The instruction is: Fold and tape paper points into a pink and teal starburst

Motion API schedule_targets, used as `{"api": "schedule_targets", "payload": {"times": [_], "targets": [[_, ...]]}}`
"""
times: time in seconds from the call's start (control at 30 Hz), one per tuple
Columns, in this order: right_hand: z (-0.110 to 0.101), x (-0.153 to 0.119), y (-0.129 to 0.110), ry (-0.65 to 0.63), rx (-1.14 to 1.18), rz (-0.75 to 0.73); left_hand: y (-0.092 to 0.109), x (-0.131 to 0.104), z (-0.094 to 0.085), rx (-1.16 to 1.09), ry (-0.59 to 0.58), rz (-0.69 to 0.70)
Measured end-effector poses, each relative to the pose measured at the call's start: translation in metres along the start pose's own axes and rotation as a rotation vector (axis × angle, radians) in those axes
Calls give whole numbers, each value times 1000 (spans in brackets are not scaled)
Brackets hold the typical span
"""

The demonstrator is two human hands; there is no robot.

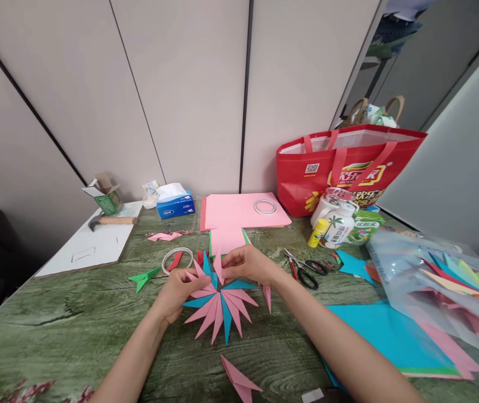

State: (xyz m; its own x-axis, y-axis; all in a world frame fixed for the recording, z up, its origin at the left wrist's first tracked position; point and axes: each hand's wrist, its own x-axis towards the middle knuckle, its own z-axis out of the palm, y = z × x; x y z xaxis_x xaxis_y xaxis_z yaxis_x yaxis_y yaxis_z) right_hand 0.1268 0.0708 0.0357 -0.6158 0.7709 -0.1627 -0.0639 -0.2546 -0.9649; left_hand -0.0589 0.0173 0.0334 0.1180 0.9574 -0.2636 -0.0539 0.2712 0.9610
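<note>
A round star of folded pink and blue paper spikes (221,307) is held just above the green table. My left hand (179,290) pinches its upper left edge. At the top, my right hand (239,265) grips a single pink folded piece (219,267) beside a blue spike. Another pink folded piece (267,298) lies right of the star, and one more (240,380) is below it. A green folded piece (142,278) and a silver ring (177,259) lie to the left.
Scissors (306,270), a glue stick (318,233) and a white jar (339,225) stand or lie at right, before a red bag (298,184). Blue paper sheets (384,336) are at front right. Behind are pink sheets (239,210), a tissue box (175,206) and a hammer (116,220).
</note>
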Motion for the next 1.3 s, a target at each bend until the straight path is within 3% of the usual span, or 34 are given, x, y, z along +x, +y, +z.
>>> {"api": "schedule_targets", "payload": {"times": [0.9,1.17,1.3], "targets": [[9,3,6,81,-46,-38,-3,1,3,8,100,39],[9,1,2,135,-231,-82,-4,1,4,11,119,65],[8,1,3,127,-208,-71,-4,1,4,4,127,52]]}}
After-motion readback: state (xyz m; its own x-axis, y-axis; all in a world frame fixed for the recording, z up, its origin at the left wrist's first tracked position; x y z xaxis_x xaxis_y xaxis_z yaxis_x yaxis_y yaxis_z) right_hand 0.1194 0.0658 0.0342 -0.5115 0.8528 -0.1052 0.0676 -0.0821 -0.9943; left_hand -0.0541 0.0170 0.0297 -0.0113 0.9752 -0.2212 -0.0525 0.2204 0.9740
